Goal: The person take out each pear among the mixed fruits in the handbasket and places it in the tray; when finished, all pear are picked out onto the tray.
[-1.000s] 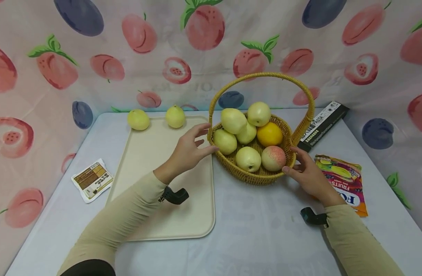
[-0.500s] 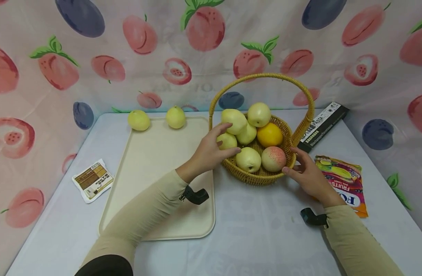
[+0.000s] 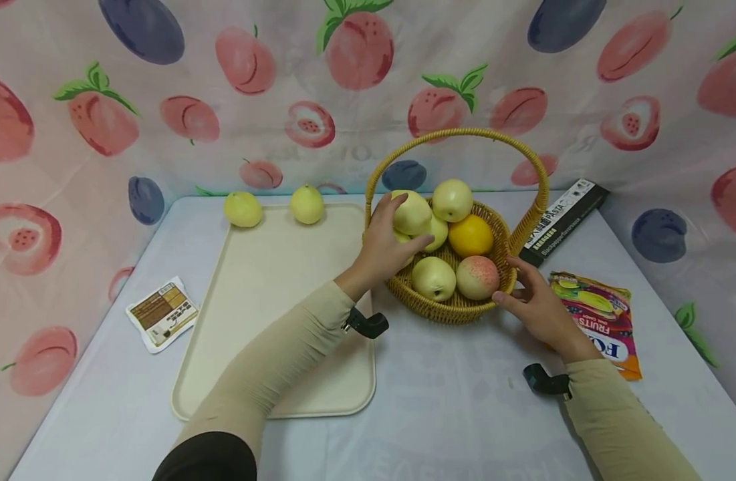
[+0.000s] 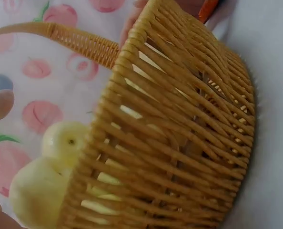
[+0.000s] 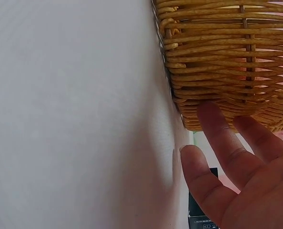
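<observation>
Head view has a wicker basket [image 3: 442, 312] of fruit standing on the white-covered bench [image 3: 452, 401], just right of a cream tray [image 3: 277, 280], its tall handle [image 3: 458, 131] arching over the fruit. Of the hands, the left hand [image 3: 382, 248] is at the basket's left side, thumb and fingers spread wide about a pale yellow fruit [image 3: 417, 215]; whether they touch it, I cannot tell. The right hand [image 3: 542, 310] is at the basket's right rim, thumb and fingers parted; the right wrist view shows its fingertips at the woven outer wall. Also inside sit an orange [image 3: 470, 235], a blushed peach [image 3: 478, 277] and, just beside that, a round pale fruit [image 3: 433, 278]. Two yellow-green fruits [image 3: 307, 204] lie at the tray's far edge. Left of the tray is a small packet [image 3: 162, 314]; right of the basket, a black pasta box [image 3: 563, 220] and a bright candy bag [image 3: 596, 321].
</observation>
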`<act>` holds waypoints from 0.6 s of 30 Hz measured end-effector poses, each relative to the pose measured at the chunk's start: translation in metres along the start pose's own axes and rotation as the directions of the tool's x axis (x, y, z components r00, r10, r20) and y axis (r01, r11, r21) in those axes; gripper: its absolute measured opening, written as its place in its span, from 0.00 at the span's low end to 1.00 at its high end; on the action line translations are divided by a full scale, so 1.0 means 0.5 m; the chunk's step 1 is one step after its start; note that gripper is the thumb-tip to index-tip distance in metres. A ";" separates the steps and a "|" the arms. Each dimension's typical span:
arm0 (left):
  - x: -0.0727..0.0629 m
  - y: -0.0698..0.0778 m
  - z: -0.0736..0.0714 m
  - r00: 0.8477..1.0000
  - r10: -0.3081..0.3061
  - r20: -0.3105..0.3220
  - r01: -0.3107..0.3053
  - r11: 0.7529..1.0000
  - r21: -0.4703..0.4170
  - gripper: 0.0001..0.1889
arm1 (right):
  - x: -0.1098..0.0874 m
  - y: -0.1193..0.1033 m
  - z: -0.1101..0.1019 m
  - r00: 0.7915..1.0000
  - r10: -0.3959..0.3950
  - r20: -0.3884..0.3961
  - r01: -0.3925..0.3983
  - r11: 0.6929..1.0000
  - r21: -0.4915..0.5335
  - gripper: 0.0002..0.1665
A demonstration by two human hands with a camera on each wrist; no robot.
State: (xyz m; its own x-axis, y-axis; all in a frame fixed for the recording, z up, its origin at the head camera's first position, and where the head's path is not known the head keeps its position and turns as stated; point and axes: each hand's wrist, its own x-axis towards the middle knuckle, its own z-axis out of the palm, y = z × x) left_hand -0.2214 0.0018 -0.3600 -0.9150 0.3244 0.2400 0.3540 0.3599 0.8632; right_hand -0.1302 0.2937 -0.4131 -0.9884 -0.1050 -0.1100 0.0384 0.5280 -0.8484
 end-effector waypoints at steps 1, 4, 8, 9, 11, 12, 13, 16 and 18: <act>0.004 -0.001 0.003 1.000 -0.012 -0.006 0.012 1.000 0.004 0.43 | 0.000 0.000 0.000 1.000 0.001 -0.001 -0.001 1.000 0.001 0.50; 0.018 -0.005 0.008 0.999 -0.044 -0.021 0.044 0.999 -0.007 0.43 | 0.001 -0.001 0.002 1.000 0.005 -0.001 -0.005 1.000 0.003 0.50; 0.036 -0.010 0.009 0.994 -0.103 -0.029 0.102 0.994 -0.032 0.44 | 0.002 -0.003 0.001 1.000 0.015 -0.004 -0.015 1.000 -0.003 0.51; 0.040 -0.011 0.009 0.993 -0.114 -0.029 0.113 0.993 -0.034 0.44 | 0.002 -0.002 0.001 1.000 0.016 -0.005 -0.016 1.000 -0.005 0.51; 0.045 -0.014 0.009 0.991 -0.130 -0.024 0.129 0.991 -0.035 0.44 | 0.002 -0.002 0.001 1.000 0.016 -0.006 -0.016 1.000 -0.005 0.51; 0.047 -0.015 0.009 0.991 -0.135 -0.022 0.135 0.990 -0.031 0.44 | 0.002 -0.002 0.000 1.000 0.017 -0.005 -0.017 1.000 -0.003 0.51; 0.049 -0.017 0.010 0.990 -0.141 -0.019 0.141 0.990 -0.027 0.45 | 0.002 -0.002 0.000 1.000 0.016 -0.003 -0.016 1.000 -0.003 0.51; 0.053 -0.020 0.011 0.987 -0.158 -0.006 0.158 0.987 -0.003 0.45 | 0.002 -0.002 -0.001 1.000 0.012 0.003 -0.012 1.000 0.005 0.50; 0.055 -0.021 0.011 0.986 -0.169 0.009 0.169 0.986 0.013 0.46 | 0.001 -0.002 -0.002 1.000 0.009 0.005 -0.009 1.000 0.008 0.50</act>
State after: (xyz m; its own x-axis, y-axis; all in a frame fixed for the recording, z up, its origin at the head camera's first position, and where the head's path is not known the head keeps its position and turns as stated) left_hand -0.2491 0.0118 -0.3649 -0.9598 0.2670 0.0866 0.1969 0.4207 0.8856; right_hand -0.1309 0.2937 -0.4117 -0.9873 -0.1044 -0.1197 0.0480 0.5223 -0.8514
